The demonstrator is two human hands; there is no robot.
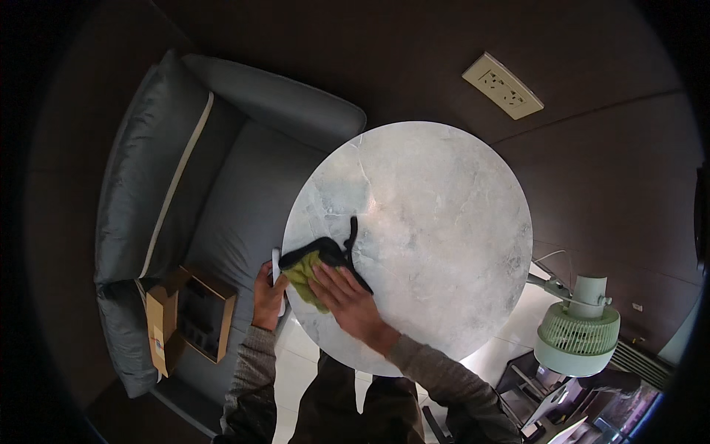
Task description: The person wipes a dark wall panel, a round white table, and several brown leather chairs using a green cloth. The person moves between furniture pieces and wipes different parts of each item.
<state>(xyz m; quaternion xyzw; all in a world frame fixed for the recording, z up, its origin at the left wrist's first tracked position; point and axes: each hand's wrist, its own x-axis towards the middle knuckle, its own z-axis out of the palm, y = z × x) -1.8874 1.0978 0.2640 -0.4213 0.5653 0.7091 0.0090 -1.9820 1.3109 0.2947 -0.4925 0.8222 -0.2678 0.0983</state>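
A yellow-green cloth with a black edge lies bunched on the left part of a round, marble-patterned table top. My right hand rests palm down on this cloth, fingers stretched over it. A black strap-like strip sticks out past the cloth onto the table. At the left rim of the table, my left hand has its fingers around a narrow white object. That object is seen nearly edge-on, so its kind is unclear.
A grey sofa stands left of the table, with an opened cardboard box on its seat. To the right is a pale green fan on an arm. A socket plate sits on the dark wall. My legs are below the table's near edge.
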